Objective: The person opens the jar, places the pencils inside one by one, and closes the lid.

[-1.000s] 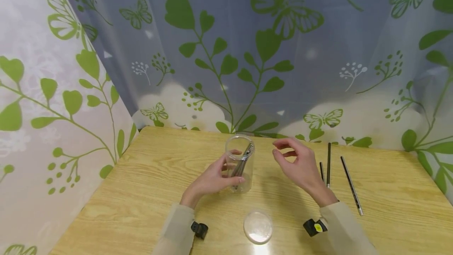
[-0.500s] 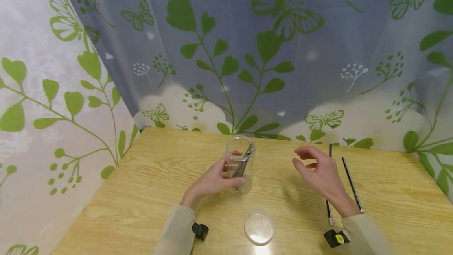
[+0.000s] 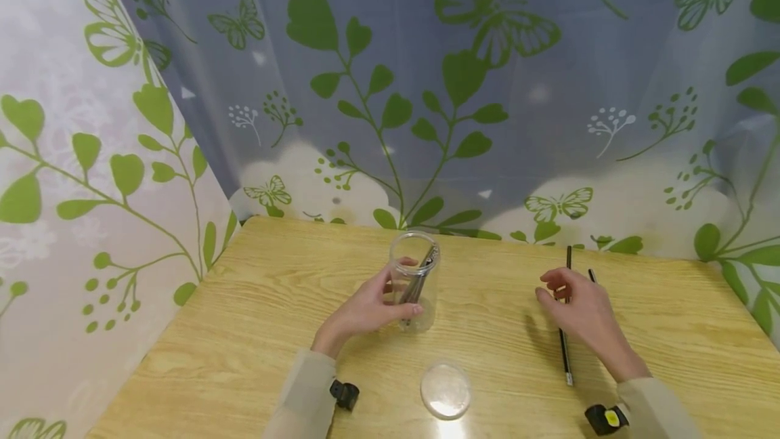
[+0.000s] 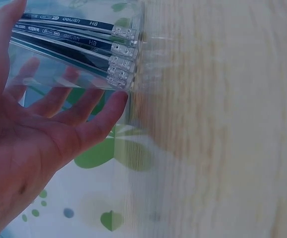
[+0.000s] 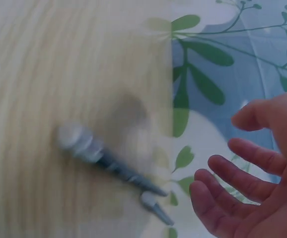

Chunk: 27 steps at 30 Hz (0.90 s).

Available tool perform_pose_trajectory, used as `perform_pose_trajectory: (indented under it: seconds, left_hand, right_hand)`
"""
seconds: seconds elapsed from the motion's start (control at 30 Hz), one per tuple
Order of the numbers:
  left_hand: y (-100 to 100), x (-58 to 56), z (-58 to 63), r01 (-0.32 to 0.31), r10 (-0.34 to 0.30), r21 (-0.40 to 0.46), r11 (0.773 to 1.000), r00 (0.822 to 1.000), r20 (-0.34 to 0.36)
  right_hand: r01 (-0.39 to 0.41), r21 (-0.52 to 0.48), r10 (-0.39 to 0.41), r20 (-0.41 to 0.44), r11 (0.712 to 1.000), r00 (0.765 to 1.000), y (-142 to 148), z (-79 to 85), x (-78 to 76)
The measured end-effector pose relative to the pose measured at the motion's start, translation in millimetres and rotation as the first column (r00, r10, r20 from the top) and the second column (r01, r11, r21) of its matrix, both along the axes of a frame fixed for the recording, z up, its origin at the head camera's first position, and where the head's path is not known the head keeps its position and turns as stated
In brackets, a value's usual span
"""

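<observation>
My left hand [image 3: 365, 303] grips a clear plastic jar [image 3: 432, 314], thumb across its near side and fingers round the far side. Several dark pencils [image 3: 417, 286] lean inside it; the left wrist view shows dark pencils [image 4: 79, 39] marked HB with silvery ends. My right hand [image 3: 579, 307], fingers loosely bent and holding nothing, hovers over loose dark pencils on the table. One near pencil [image 3: 565, 358] shows its pale end; a farther pencil [image 3: 569, 257] and a right-hand pencil [image 3: 592, 276] are partly hidden by the hand. Two blurred pencils [image 5: 116, 167] appear in the right wrist view.
A round clear lid [image 3: 446, 390] lies on the wooden table [image 3: 262, 276] in front of the jar. A patterned curtain [image 3: 390, 120] with leaves and butterflies hangs behind the table's back edge, and a pale leaf-patterned cloth [image 3: 91, 236] hangs on the left.
My right hand has moved right and a little nearer me, from beside the jar to over the loose pencils. The left hand and jar have stayed in place.
</observation>
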<state>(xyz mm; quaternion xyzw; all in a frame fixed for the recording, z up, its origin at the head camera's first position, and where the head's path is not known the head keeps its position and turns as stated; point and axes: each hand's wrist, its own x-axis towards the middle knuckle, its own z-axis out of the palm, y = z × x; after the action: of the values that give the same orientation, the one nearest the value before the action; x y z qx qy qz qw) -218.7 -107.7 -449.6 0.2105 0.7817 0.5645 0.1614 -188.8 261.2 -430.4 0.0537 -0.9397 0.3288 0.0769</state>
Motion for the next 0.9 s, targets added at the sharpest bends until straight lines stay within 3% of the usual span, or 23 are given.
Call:
perform_pose_trajectory:
  seconds: [0.4, 0.9]
  left_hand:
    - [0, -0.6, 1.1, -0.013, 0.013, -0.029, 1.0, 1.0, -0.015]
    - [1, -0.4, 0.1, -0.009, 0.009, -0.017, 1.0, 1.0, 0.0]
  right_hand:
    - [-0.059, 0.165, 0.052, 0.05, 0.985, 0.997, 23, -17.7, -7.6]
    - [-0.06, 0.226, 0.024, 0.16, 0.972, 0.987, 26, -15.7, -18.2]
